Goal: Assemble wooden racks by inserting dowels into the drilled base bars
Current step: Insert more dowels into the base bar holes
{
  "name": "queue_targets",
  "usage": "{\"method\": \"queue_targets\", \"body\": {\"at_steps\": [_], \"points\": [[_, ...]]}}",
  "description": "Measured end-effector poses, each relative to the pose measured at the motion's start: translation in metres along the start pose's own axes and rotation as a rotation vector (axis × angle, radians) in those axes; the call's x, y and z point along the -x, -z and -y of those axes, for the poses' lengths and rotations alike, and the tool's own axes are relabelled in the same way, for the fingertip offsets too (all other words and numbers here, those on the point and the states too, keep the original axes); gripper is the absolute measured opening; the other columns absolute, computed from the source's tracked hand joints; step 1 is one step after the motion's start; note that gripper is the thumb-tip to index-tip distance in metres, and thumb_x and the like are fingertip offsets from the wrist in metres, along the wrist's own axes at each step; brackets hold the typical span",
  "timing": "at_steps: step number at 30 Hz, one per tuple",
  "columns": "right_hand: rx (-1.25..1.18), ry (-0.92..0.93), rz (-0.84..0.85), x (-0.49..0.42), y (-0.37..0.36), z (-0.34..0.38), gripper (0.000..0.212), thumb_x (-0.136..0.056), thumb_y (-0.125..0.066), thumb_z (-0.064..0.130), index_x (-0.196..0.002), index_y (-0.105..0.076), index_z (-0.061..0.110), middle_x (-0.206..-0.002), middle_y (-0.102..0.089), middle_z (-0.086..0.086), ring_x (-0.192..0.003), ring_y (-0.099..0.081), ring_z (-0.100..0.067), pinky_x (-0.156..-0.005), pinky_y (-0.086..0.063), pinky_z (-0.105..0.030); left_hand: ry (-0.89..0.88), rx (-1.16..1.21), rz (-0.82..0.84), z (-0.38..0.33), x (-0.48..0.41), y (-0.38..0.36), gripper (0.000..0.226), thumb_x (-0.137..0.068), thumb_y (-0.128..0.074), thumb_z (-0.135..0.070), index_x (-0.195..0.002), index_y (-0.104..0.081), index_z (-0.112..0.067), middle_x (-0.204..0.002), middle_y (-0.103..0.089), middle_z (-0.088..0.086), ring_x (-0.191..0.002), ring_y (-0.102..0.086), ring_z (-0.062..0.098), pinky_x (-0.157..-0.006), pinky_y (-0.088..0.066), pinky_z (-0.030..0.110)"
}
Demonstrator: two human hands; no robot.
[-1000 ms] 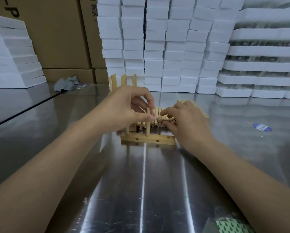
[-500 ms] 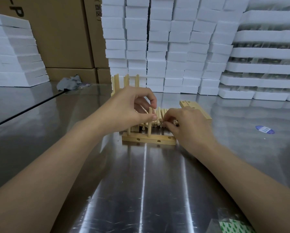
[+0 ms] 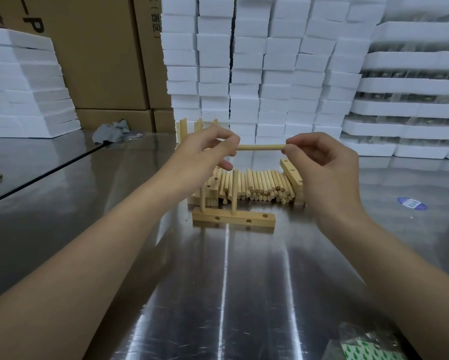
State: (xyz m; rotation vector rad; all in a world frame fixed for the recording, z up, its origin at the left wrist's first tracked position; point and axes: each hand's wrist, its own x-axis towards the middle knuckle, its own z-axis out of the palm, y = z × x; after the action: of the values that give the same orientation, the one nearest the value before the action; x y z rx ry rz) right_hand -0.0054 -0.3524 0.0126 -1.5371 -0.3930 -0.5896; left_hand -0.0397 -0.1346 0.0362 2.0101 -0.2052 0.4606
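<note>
L hand (image 3: pixel 205 152) & R hand (image 3: pixel 322 165) are both up in the air above the job w/ one dowel (image 3: pixel 259 147) between them, held level. L thumb + forefinger pinch its left end, R fingertips pinch its right end; other fingers are loosely curled.

What's changed: a sec ago L hand was low, pinching the 2nd upright in the base bar (image 3: pixel 233 220), and R hand was down in the dowel pile (image 3: pixel 259 187). Now L has let go of that upright and R has brought a fresh dowel up out of the pile, w/ L meeting it halfway.

The bar lies flat on the steel worktop (image 3: pixel 226 294), just in front of the pile. 2 dowels stand in it unaided: 1st upright (image 3: pixel 203 197) near the left end, 2nd upright (image 3: pixel 235 190) approx mid-bar. 3 open holes show on the bar, towards the middle & right.

Meaning, IMO: dowel no. 2 is seated well enough to stand alone, so that step is done, and the held one is prob. no. 3. It's horizontal, so it needs turning upright & lining up w/ the next free hole, prob. to the right of the 2nd upright. Looks like a hand-to-hand pass or re-grip, can't tell which hand takes it down.

Spare drilled bars (image 3: pixel 292 175) lean at the pile's right side, more wood pieces at its left. A finished rack (image 3: pixel 189 128) stands behind L hand, partly hidden. Further back: grey rag (image 3: pixel 111 132), stacked white foam boxes (image 3: pixel 244 74), cardboard cartons (image 3: pixel 101 48).
</note>
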Motion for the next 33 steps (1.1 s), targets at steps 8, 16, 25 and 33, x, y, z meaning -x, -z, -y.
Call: {"method": "queue_targets", "body": {"at_steps": [8, 16, 25, 33], "points": [[-0.033, -0.004, -0.007, 0.002, -0.002, 0.002, 0.01, -0.093, -0.076, 0.016, -0.095, -0.078, 0.026, -0.092, -0.078, 0.009, -0.097, -0.072, -0.007, -0.087, -0.057, -0.025, -0.034, 0.157, -0.059, 0.003, -0.001, 0.01, 0.018, -0.1, -0.076, -0.02, -0.116, -0.08, -0.025, -0.102, -0.083, -0.009, -0.092, -0.078, 0.006, -0.069, -0.052, 0.013], [-0.112, -0.081, 0.02, 0.002, -0.002, 0.005, 0.011, -0.093, -0.078, 0.017, -0.102, -0.078, 0.023, -0.093, -0.077, 0.011, -0.094, -0.072, -0.005, -0.081, -0.057, -0.022, -0.045, 0.147, -0.079, 0.002, 0.001, 0.008, 0.018, -0.096, -0.079, -0.012, -0.112, -0.081, -0.019, -0.097, -0.084, -0.007, -0.093, -0.078, 0.002, -0.07, -0.049, 0.004], [-0.293, -0.335, 0.179, 0.004, -0.008, 0.005, 0.026, -0.101, -0.067, 0.044, -0.102, -0.084, 0.024, -0.094, -0.077, 0.004, -0.084, -0.066, -0.005, -0.071, -0.052, -0.026, -0.044, 0.092, 0.015, -0.001, 0.002, -0.002, 0.011, -0.097, -0.079, -0.017, -0.107, -0.08, -0.021, -0.093, -0.084, -0.004, -0.091, -0.079, 0.01, -0.079, -0.055, 0.017], [-0.304, -0.339, 0.035, 0.002, -0.001, 0.003, 0.013, -0.089, -0.084, 0.032, -0.096, -0.083, 0.02, -0.085, -0.075, 0.006, -0.073, -0.065, -0.005, -0.06, -0.05, -0.021, -0.038, 0.043, 0.054, 0.0, 0.003, -0.002, 0.014, -0.095, -0.081, -0.017, -0.108, -0.079, -0.02, -0.092, -0.084, -0.004, -0.099, -0.079, 0.016, -0.093, -0.059, 0.045]]}}
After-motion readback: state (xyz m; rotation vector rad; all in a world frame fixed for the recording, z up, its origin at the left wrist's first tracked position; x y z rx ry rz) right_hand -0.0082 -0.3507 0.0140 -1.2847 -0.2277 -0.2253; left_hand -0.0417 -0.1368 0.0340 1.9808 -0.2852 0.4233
